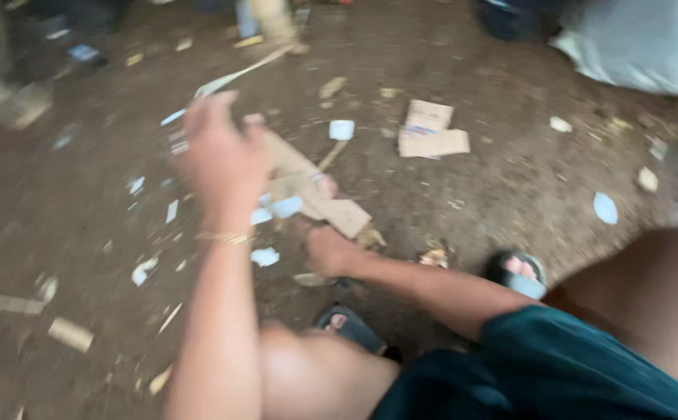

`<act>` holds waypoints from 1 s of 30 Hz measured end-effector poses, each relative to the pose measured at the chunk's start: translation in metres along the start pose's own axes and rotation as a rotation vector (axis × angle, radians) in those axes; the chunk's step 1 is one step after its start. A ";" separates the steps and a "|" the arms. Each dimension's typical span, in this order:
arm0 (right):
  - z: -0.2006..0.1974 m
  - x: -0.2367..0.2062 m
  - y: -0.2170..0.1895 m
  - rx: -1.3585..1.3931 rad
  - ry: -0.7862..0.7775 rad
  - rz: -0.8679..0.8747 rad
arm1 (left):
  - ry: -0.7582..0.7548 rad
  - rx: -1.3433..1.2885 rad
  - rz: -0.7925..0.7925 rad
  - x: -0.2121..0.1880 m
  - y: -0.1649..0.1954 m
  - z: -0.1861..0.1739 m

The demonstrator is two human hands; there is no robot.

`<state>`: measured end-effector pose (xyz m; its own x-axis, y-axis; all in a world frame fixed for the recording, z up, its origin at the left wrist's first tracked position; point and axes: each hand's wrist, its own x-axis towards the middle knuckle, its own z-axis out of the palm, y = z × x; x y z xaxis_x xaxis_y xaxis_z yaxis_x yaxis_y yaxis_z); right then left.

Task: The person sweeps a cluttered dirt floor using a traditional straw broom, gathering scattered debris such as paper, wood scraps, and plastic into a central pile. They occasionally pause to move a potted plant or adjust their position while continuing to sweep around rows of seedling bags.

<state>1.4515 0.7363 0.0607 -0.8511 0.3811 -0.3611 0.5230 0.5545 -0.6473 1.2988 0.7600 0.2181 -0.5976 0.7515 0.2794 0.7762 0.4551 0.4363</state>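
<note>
While the left hand point(222, 159) spreads open above cardboard scraps point(312, 190), the right hand point(325, 249) grips one; littered dirt floor point(510, 179) lies open beyond.

The left hand point(222, 155) is raised at the end of a bare, outstretched forearm, back facing up, fingers loosely spread and blurred, a thin bracelet at the wrist. The right hand point(325, 250) reaches low and forward, fingers curled under, its grip unclear.

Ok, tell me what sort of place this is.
Probably a rough work or sorting spot on bare ground: a dirt floor strewn with paper scraps and torn cardboard pieces, with the left hand raised over them.
</note>
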 end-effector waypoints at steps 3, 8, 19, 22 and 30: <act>-0.017 -0.017 -0.004 0.360 0.094 0.057 | -0.004 -0.008 0.033 0.003 0.002 0.006; -0.027 -0.040 0.012 0.884 -0.019 0.099 | -0.062 0.046 -0.021 0.015 0.000 0.018; -0.049 -0.040 0.021 1.674 -0.230 0.020 | -0.120 -0.711 -1.073 0.039 0.000 0.008; -0.060 -0.039 0.002 1.361 -0.105 0.034 | -0.566 -1.045 -0.874 0.029 0.013 -0.004; -0.104 -0.072 -0.008 1.654 -0.031 -0.030 | -0.602 -1.230 -0.754 0.033 -0.003 0.010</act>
<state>1.5138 0.7815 0.1615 -0.8706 0.3601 -0.3353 -0.0881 -0.7845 -0.6139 1.2793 0.7881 0.2172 -0.3602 0.7484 -0.5569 -0.4685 0.3711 0.8018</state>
